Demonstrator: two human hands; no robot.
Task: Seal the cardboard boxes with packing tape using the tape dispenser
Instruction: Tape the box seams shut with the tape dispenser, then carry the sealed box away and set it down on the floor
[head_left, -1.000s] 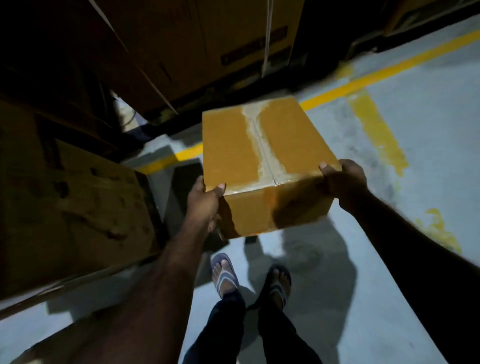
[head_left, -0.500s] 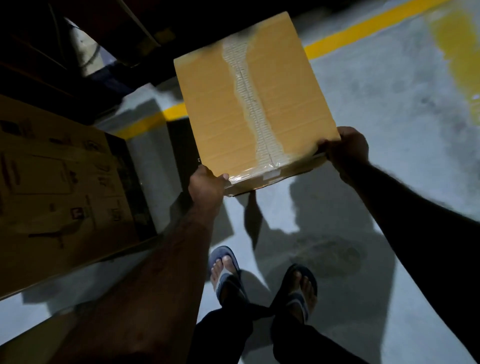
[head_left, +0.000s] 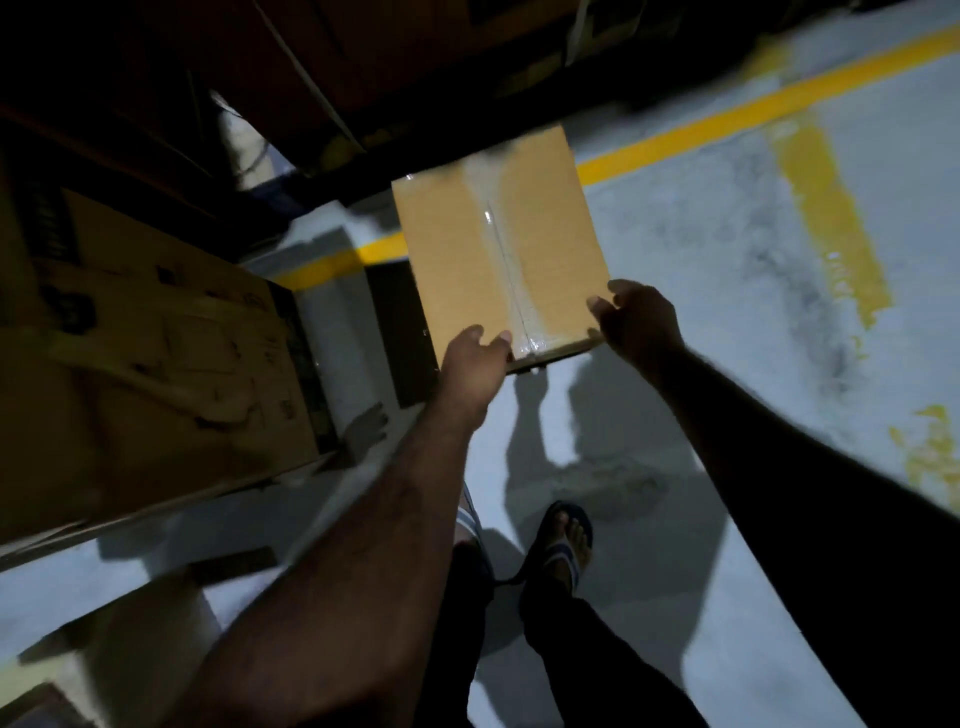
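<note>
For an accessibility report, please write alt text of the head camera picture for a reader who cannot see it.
A person's left hand and right hand hold a cardboard box by its near edge above a grey floor; clear tape runs along its centre seam. A yellow line crosses the floor behind, and a larger carton lies at left.

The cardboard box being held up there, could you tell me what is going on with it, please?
A person holds a cardboard box out over the grey floor, the left hand gripping its near left corner and the right hand its near right corner. Clear packing tape already covers the centre seam on the face in view. A larger printed carton lies to the left.
</note>
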